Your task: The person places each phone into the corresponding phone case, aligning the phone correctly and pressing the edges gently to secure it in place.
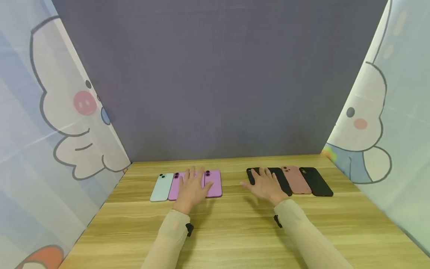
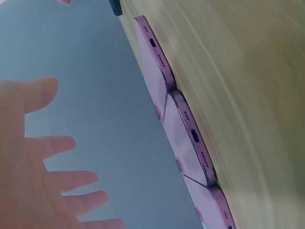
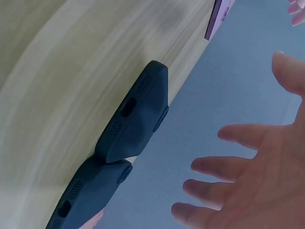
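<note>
My left hand hovers with spread fingers over a row of purple phones, partly covering the middle one. The rightmost purple phone shows beside my thumb; another purple phone lies to the left, next to a mint phone. In the left wrist view, a gap separates that hand from a phone. My right hand is also spread, above black phone cases. The right wrist view shows it apart from the nearest black case. Neither hand holds anything.
To the right of the black cases lie a pink phone case and another black case. The wooden table meets a dark grey panel at the back. Cartoon-printed curtains hang at both sides.
</note>
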`<state>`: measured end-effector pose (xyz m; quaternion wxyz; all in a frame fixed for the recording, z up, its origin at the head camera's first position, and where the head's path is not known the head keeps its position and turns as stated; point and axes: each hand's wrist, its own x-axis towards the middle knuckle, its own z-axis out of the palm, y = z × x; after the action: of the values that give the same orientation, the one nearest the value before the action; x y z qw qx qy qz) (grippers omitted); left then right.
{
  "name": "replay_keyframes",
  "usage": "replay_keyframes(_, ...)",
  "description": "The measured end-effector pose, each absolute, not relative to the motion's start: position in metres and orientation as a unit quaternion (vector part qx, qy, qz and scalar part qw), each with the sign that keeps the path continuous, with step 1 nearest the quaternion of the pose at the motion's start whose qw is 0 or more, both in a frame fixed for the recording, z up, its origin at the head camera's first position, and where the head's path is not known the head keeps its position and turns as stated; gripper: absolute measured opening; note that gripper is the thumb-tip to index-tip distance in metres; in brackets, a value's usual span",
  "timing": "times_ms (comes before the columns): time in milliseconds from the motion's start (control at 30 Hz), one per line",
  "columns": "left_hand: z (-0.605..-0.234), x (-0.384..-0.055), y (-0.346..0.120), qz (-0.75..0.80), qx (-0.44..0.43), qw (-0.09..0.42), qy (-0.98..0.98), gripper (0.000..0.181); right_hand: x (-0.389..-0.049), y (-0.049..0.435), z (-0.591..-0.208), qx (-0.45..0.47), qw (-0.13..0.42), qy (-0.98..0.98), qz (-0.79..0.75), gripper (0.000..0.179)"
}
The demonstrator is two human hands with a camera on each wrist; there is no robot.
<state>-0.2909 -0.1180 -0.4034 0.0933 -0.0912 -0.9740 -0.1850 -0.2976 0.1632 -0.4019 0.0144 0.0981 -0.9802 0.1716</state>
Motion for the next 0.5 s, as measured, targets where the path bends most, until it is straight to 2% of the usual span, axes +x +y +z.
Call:
replay_keyframes(267, -0.403, -0.295, -0.108, -0.188, -0.108, 0.073, -0.973, 0.069, -0.300, 0.168, -0.402, 0.084, -0.006, -0.981, 0.177, 0.090)
replay_keyframes(500, -0.405, -0.301, -0.103, -0.183, -0.110, 0.045, -0.976, 0.066, -0.307, 0.169, -0.402, 0.076, -0.013, -0.983, 0.167, 0.083)
